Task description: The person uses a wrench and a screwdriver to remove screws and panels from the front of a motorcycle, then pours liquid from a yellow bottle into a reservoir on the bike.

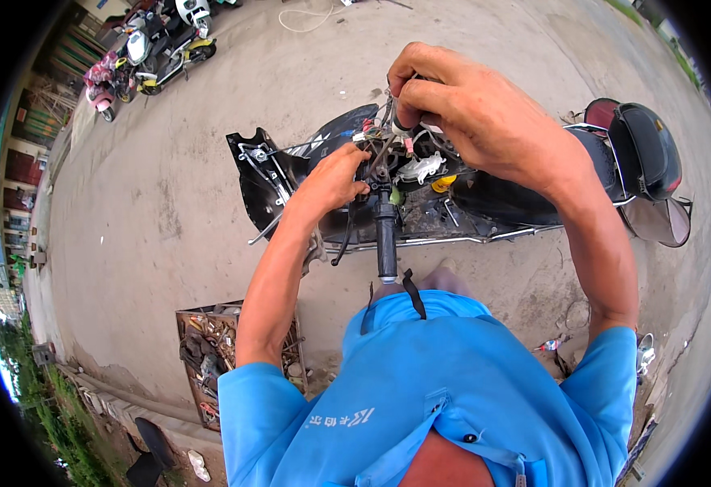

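A partly dismantled black scooter [501,199] stands crosswise below me, its handlebar grip [386,239] pointing toward my body and wiring [384,142] exposed. My left hand [335,174] is closed at the near side of the handlebar's switch housing [372,170], thumb low and fingers higher. My right hand [457,101] is raised over the handlebar centre, fingers curled round a dark part that they mostly hide. A silver fitting [420,169] and a yellow object [443,183] lie below that hand. A loose-looking black panel [250,174] with metal bars sits at the left.
A tray [179,325] of tools and parts sits on the concrete at lower left, near a low kerb [128,406]. Several scooters [156,57] are parked along shopfronts at upper left. A rear box [646,150] is on the scooter's right end. Small litter [552,345] lies near my right elbow.
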Motion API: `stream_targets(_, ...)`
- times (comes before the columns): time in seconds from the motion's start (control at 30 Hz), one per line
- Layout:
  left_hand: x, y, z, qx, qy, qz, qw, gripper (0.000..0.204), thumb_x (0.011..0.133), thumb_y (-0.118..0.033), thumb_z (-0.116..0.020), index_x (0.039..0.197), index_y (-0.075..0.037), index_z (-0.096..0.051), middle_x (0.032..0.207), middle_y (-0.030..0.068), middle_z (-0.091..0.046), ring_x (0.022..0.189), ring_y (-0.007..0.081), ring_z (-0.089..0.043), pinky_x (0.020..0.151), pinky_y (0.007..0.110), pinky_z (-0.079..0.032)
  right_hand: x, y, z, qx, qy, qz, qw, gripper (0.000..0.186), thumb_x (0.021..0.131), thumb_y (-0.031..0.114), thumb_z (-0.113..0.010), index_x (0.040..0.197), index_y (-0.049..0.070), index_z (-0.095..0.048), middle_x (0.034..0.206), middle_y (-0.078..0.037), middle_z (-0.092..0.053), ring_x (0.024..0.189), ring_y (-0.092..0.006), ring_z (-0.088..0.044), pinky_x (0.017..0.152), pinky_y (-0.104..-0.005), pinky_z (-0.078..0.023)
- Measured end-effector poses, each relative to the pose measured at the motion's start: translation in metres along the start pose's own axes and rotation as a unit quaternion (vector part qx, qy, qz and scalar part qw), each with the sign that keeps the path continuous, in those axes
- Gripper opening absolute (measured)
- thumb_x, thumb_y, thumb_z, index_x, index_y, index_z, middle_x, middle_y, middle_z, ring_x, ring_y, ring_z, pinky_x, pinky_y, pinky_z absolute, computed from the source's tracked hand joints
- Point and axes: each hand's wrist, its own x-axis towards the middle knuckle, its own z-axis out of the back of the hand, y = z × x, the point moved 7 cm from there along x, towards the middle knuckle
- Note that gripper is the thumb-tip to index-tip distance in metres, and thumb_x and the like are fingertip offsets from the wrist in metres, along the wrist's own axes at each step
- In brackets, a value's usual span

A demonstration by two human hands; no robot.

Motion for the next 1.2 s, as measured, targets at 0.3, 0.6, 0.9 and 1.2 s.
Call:
stream_targets(0.3, -0.001, 0.002, -0.001, -0.009, -0.028, -0.014, 0.999, 0.058, 0.083, -0.012, -0.083, 0.137, -0.001, -0.064, 0.125, 0.0148, -0.063, 0.110, 0.0314, -0.066, 0.099, 0.041, -0.054, -0.036, -0.022, 0.028, 0.027, -0.123, -0.065, 0.990, 0.020, 0.083, -0.010, -0.068, 0.100, -0.001, -0.064, 0.105, -0.011, -0.063, 0.093, -0.0305, -0.066, 0.077, -0.0415, -0.052)
stream_targets(0.6, -0.013, 0.032, 0.017, -0.207, -0.032, 0.049, 0.977, 0.059, 0.083, -0.001, -0.081, 0.140, -0.002, -0.063, 0.107, 0.0079, -0.058, 0.097, 0.0174, -0.063, 0.089, 0.033, -0.057, -0.144, -0.087, 0.008, 0.174, -0.279, -0.328, 0.886, 0.014, 0.093, -0.001, -0.075, 0.105, 0.000, -0.068, 0.105, -0.004, -0.065, 0.088, -0.0124, -0.063, 0.079, -0.0278, -0.052)
stream_targets(0.9, -0.036, 0.008, 0.019, -0.394, 0.001, 0.050, 0.918, 0.065, 0.087, 0.008, -0.070, 0.150, -0.001, -0.054, 0.125, 0.0088, -0.060, 0.102, 0.0151, -0.063, 0.087, 0.028, -0.054, -0.339, -0.098, -0.123, 0.594, -0.411, -0.449, 0.526, 0.023, 0.097, 0.013, -0.077, 0.112, 0.005, -0.062, 0.103, -0.013, -0.069, 0.090, -0.0215, -0.071, 0.080, -0.0284, -0.061)
stream_targets(1.2, -0.068, -0.042, -0.008, -0.634, 0.028, 0.074, 0.769, 0.070, 0.082, 0.009, -0.055, 0.152, 0.003, -0.051, 0.141, 0.0136, -0.058, 0.110, 0.0203, -0.063, 0.099, 0.037, -0.056, -0.441, -0.054, -0.241, 0.645, -0.242, -0.571, 0.447, 0.032, 0.094, 0.007, -0.078, 0.121, 0.007, -0.061, 0.111, -0.012, -0.071, 0.095, -0.0198, -0.070, 0.085, -0.0324, -0.060)
